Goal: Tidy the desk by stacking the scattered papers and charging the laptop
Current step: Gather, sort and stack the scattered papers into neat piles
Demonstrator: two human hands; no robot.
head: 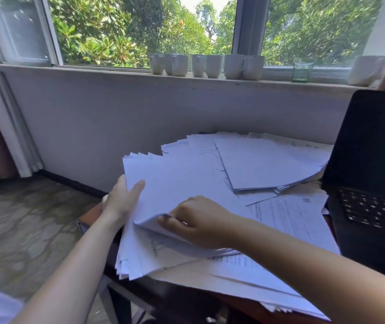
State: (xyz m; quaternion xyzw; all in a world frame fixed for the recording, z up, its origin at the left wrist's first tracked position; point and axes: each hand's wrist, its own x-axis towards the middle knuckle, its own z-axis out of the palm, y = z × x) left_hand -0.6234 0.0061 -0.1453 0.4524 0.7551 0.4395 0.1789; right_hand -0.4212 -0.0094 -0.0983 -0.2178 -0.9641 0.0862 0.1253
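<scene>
Near edge of the desk: loose sheets fanned out, some overhanging, not yet gathered. Just past them my right hand, fingers curled, pinches the curled near edge of a thick sheaf of papers. My left hand grips the sheaf's left side at the desk's left edge, thumb on top, fingers underneath. The sheaf is ragged, with staggered corners, and half lifted off the sheets below.

Step in hand, as I read it: stacking, mid-gather. Charging not begun.

Right of my hands lies a printed page; toward the far edge is another splayed pile. The open laptop, screen dark, sits at the right edge. Papers reach its left side, touching or tucked under, can't tell. No charger or cable visible.

Next, probably: lift the sheaf, tap the edges square, then pull in the far pile. Sheets could slip off the left edge.

White mugs and a green glass line the windowsill behind.
</scene>
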